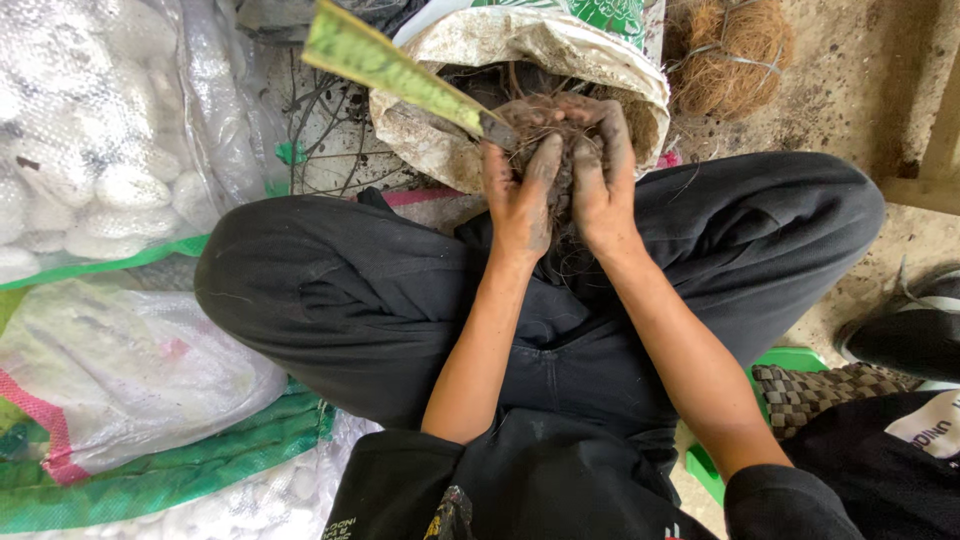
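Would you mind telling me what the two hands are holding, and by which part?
Both the left hand and right hand cup a plant's soil-covered root clump from either side, above the open sack; its green leaf sticks out free.

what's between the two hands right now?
Head view: a dark clump of soil and roots sits pressed between the left hand and right hand, above the open soil sack.

Dirty concrete floor [860,90], perhaps wooden frame [935,150]
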`<state>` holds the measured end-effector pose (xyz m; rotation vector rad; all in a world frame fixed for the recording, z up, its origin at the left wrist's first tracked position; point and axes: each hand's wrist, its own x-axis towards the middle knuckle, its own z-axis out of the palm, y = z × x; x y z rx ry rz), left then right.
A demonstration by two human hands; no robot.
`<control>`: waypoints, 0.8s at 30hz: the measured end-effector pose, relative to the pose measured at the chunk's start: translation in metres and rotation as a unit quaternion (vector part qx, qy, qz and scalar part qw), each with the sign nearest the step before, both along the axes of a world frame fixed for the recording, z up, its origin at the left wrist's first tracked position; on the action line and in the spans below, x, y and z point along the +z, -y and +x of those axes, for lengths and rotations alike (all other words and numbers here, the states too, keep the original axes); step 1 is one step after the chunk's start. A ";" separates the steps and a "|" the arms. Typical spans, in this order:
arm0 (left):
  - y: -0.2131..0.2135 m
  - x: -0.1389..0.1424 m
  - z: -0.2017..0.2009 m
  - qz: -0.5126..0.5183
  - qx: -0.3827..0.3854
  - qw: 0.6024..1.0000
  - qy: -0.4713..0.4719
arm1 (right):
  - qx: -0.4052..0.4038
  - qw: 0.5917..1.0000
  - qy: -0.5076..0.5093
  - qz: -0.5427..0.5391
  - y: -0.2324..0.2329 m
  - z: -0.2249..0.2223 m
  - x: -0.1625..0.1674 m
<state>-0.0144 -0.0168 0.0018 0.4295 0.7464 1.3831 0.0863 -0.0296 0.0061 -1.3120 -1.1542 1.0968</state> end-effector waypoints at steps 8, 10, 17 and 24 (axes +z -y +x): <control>-0.009 -0.005 -0.002 -0.041 0.037 0.998 0.003 | 0.019 0.945 -0.312 -0.099 -0.009 0.009 -0.001; -0.009 -0.005 -0.003 0.042 0.032 0.987 -0.151 | 0.020 0.930 -0.343 -0.131 -0.010 0.008 0.004; -0.003 -0.002 0.003 0.169 -0.007 0.944 -0.283 | -0.047 0.990 -0.039 -0.126 -0.005 0.011 0.003; -0.003 0.009 0.010 0.181 0.023 0.909 -0.375 | -0.127 0.989 0.000 -0.070 -0.008 0.013 0.016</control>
